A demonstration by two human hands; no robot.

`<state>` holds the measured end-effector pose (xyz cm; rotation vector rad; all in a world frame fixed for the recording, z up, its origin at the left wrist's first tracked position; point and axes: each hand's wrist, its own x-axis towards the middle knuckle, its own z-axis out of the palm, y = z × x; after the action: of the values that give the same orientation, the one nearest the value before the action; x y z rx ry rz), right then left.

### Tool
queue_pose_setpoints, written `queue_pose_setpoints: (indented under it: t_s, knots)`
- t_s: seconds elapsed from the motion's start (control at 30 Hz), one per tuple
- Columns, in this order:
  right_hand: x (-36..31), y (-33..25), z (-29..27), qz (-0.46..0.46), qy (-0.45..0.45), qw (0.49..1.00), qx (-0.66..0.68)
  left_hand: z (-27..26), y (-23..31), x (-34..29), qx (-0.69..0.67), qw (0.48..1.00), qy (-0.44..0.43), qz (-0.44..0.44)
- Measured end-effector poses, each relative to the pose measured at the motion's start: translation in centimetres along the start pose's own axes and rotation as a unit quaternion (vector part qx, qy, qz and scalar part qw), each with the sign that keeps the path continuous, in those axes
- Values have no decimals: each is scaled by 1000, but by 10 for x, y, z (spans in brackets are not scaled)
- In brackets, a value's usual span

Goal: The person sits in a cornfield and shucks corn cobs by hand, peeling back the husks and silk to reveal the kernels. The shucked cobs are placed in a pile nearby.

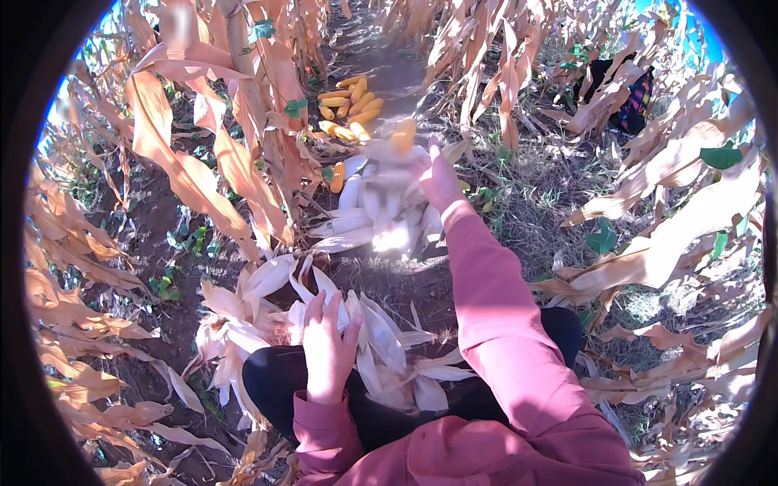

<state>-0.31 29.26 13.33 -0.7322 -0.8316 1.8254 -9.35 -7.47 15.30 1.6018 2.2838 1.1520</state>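
Note:
My right arm reaches forward, its hand (438,178) over a pile of pale stripped husks (365,215). The fingers are stretched out and partly smeared by motion. Just ahead and to the left of them is a blurred yellow corn cob (403,136), seemingly in the air and apart from the hand. Farther off, several bare corn cobs (348,104) lie heaped on the soil, and a single cob (337,177) rests left of the husk pile. Near my left knee, my left hand (326,348) hovers with its fingers apart and nothing in it, beside more loose husks (377,344).
Tall dry corn stalks (259,121) stand close on the left, and more dry leaves (664,235) lean in from the right. A dark patterned bag or cloth (634,101) lies at the far right. A strip of bare soil (381,49) runs ahead between the rows.

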Motion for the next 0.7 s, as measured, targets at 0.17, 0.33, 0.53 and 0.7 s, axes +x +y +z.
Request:
queue_pose_setpoints:
  t_s: [0.17,0.33,0.53,0.7]
  knots:
    - [-33,-37,67,-191,-10,964,-186,-2,-3,-5,-8,999,-37,5]
    - [-91,56,-8,-95,-17,954,-285,2,9,-2,-130,989,-72,-13]
    - [-196,129,0,72,-77,956,-275,23,13,-5,-399,887,-52,-225]
    - [-252,106,56,-154,-294,881,-336,43,-1,2,-678,667,73,-300]
